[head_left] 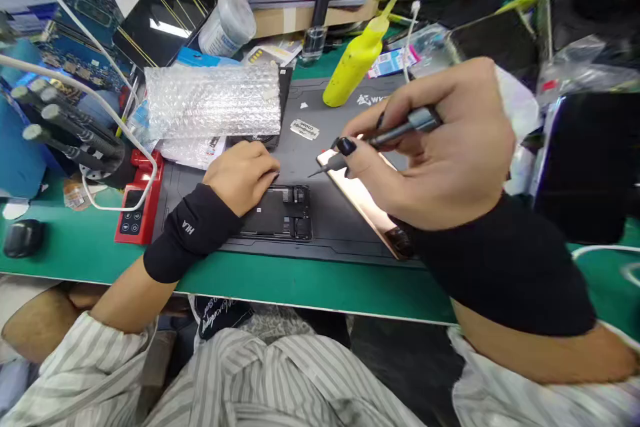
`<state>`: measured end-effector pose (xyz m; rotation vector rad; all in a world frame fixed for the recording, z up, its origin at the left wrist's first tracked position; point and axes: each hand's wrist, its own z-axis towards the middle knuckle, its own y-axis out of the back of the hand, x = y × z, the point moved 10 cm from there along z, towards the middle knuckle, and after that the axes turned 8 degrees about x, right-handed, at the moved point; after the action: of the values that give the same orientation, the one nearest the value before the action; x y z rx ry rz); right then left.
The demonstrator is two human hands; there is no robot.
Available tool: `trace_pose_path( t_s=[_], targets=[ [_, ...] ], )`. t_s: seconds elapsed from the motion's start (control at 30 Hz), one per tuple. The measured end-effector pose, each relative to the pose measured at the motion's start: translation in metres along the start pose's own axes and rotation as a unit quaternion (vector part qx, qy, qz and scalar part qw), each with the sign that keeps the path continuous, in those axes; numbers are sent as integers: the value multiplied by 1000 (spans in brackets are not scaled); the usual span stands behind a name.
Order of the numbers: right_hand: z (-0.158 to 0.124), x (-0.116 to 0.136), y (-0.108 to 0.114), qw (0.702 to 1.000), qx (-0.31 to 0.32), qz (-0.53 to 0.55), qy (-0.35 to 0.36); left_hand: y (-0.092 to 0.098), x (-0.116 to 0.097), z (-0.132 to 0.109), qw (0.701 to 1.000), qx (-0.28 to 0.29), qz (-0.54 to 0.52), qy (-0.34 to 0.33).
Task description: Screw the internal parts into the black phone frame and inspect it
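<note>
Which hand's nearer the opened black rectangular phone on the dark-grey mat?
Left. The left hand is over the left end of the opened black phone, contact unclear; the right hand is off to the phone's right, holding a slim dark-grey screwdriver.

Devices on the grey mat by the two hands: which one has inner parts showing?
The dark device at the left hand: inner parts show at its uncovered end. The copper-edged device by the right hand instead shows mainly a bright, glaring surface.
</note>
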<state>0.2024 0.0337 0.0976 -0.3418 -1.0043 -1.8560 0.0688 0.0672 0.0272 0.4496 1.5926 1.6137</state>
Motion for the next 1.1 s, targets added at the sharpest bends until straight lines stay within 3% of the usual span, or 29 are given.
trace_pose_path(
  t_s=[0.13, 0.23, 0.3, 0.4, 0.53, 0.8, 0.97, 1.03, 1.1],
  targets=[
    [0, -4, 10, 999, 9, -34, -11, 8, 7, -4, 1000, 0, -15, 8],
    [-3, -4, 5, 998, 47, -31, -24, 19, 8, -7, 999, -24, -28, 19],
    [-5, -1, -4, 996, 87, -26, -23, 22, -5, -8, 999, -23, -43, -15],
    [-7, 4, -14, 992, 127, -22, -11, 14, -35, -9, 992, 29, -67, -98],
    [-8, 4, -21, 989, 147, -29, -1, 3, -49, -11, 988, 74, -75, -113],
    [-11, 19, -23, 982, 104, -147, 56, -4, -46, -10, 986, 81, -75, -126],
    [-15, 53, -23, 937, 14, -303, 174, -11, -44, -6, 989, 81, -73, -103],
    [-14, 55, -25, 932, 24, -308, 191, -14, -40, -5, 990, 90, -80, -79],
    [-12, 51, -29, 944, 74, -261, 188, -15, -38, -5, 990, 93, -87, -65]
  ],
)
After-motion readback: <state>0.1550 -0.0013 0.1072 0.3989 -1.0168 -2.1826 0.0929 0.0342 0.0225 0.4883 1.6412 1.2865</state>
